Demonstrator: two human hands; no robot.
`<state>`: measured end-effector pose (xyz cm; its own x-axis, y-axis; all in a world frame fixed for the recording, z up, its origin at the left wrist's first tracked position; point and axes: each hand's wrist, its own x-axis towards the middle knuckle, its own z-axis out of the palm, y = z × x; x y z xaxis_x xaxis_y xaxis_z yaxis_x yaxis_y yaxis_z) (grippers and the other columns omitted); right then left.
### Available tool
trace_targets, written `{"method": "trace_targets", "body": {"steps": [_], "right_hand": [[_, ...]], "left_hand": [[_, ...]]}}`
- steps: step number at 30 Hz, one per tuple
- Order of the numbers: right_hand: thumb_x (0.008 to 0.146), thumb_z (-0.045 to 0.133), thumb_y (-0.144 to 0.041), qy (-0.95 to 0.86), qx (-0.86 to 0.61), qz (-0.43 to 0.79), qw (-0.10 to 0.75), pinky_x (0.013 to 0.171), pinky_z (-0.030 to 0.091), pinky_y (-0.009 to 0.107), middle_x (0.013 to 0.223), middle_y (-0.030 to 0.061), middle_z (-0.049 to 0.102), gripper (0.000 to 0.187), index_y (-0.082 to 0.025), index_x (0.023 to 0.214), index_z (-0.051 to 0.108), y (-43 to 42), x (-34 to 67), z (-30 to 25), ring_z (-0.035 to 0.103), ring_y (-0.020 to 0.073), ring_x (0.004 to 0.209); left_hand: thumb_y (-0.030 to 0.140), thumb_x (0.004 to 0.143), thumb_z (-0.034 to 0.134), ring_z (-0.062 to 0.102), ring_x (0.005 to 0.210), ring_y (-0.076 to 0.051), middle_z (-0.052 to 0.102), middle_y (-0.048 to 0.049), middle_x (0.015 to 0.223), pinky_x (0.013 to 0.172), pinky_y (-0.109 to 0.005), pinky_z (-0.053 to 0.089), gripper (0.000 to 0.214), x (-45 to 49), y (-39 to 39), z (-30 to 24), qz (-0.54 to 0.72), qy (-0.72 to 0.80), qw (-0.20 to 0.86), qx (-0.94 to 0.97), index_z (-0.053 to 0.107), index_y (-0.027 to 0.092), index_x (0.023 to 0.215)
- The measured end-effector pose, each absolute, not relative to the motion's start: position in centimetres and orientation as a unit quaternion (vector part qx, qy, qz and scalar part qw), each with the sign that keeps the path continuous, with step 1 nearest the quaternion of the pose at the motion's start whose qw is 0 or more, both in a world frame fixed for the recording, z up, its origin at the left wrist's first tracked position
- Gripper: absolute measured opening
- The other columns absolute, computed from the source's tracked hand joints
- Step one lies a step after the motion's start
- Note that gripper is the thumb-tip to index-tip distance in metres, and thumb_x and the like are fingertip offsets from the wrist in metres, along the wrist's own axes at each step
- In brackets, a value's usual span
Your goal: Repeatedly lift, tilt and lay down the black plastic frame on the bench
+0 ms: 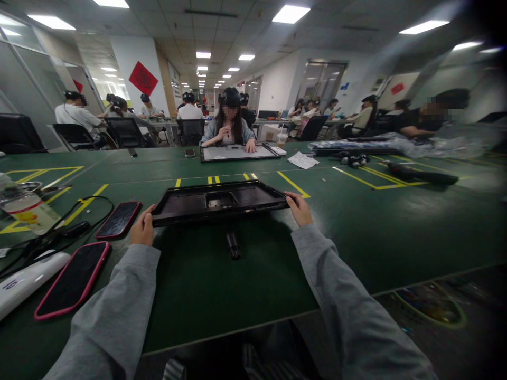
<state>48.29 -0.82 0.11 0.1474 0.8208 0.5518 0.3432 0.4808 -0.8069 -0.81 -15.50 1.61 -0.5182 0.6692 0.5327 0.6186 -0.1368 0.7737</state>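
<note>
Both of my hands grip a black monitor back cover (184, 201), a shallow rectangular shell with a raised rim and a squarish recess near its middle. My left hand (143, 228) is closed around its left end, thumb on the rim. At the right corner, my right hand (299, 209) pinches the edge between thumb and fingers. The cover is held tilted above the green table (222, 306), its inner side facing up. A short black cylindrical piece (233, 244) shows just below the cover's near edge; whether it is attached cannot be told.
Left of me lie two phones (73, 279), a white device (31, 279), black cables and a bottle (29, 206). Across the table a person touches a flat panel (233, 152). To the right are a crumpled tissue (303, 160), a black tool (422, 173) and plastic wrapping (428, 145).
</note>
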Motion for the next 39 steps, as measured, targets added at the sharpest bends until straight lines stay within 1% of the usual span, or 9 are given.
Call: {"method": "trace_targets", "body": {"steps": [7,14,25,28,32,35,39], "right_hand": [[0.082,0.059,-0.053,-0.622,-0.464,0.203,0.597,0.104,0.041,0.047,0.114,0.0087,0.065,0.041,-0.022,0.107,0.065,-0.9,48.3,0.2,0.058,0.0247,0.110],[0.081,0.061,-0.051,-0.616,-0.452,0.210,0.610,0.102,0.044,0.048,0.112,0.0086,0.066,0.038,-0.022,0.105,0.065,-0.9,48.4,0.3,0.060,0.0247,0.107],[0.078,0.064,-0.052,-0.596,-0.440,0.239,0.628,0.106,0.043,0.048,0.114,0.0090,0.067,0.039,-0.023,0.104,0.064,-1.7,47.8,0.9,0.061,0.0250,0.109],[0.079,0.064,-0.049,-0.599,-0.442,0.238,0.624,0.105,0.044,0.047,0.114,0.0090,0.067,0.037,-0.022,0.104,0.064,-1.7,47.8,0.8,0.061,0.0246,0.109],[0.081,0.061,-0.046,-0.611,-0.457,0.215,0.609,0.104,0.044,0.047,0.113,0.0086,0.067,0.033,-0.022,0.104,0.065,-1.6,47.9,0.8,0.060,0.0246,0.109],[0.082,0.058,-0.045,-0.617,-0.468,0.203,0.600,0.104,0.042,0.047,0.112,0.0071,0.067,0.031,-0.023,0.103,0.066,-1.7,47.9,0.8,0.059,0.0244,0.110],[0.083,0.056,-0.042,-0.623,-0.470,0.198,0.593,0.105,0.041,0.046,0.112,0.0058,0.067,0.029,-0.024,0.102,0.066,-1.6,47.9,0.7,0.058,0.0242,0.111]], "left_hand": [[0.040,0.089,0.039,0.056,0.118,-0.022,0.065,-0.0092,0.123,0.106,-0.035,0.037,0.049,-1.6,-15.0,1.2,0.569,0.649,0.035,0.504,0.065,0.015,0.121],[0.038,0.088,0.040,0.056,0.117,-0.024,0.065,-0.0071,0.121,0.105,-0.038,0.039,0.045,-1.3,-15.6,1.7,0.570,0.651,0.040,0.500,0.066,0.018,0.118],[0.038,0.091,0.037,0.056,0.117,-0.020,0.066,-0.0083,0.120,0.104,-0.033,0.039,0.044,-1.5,-15.4,1.6,0.602,0.612,0.005,0.513,0.067,0.015,0.114],[0.036,0.091,0.037,0.059,0.110,-0.020,0.068,-0.0056,0.112,0.100,-0.034,0.041,0.042,-1.1,-15.8,1.7,0.581,0.644,-0.008,0.498,0.067,0.018,0.114],[0.032,0.090,0.038,0.061,0.092,-0.019,0.069,-0.0031,0.099,0.089,-0.033,0.045,0.040,-0.6,-16.2,1.7,0.557,0.687,-0.022,0.467,0.069,0.021,0.113],[0.030,0.090,0.037,0.059,0.081,-0.017,0.069,-0.0028,0.097,0.080,-0.031,0.046,0.040,-0.5,-16.3,1.7,0.542,0.702,-0.036,0.460,0.070,0.022,0.112],[0.027,0.089,0.037,0.055,0.070,-0.015,0.069,-0.0021,0.091,0.073,-0.029,0.044,0.040,-0.2,-16.4,1.9,0.532,0.714,-0.044,0.453,0.070,0.022,0.112]]}}
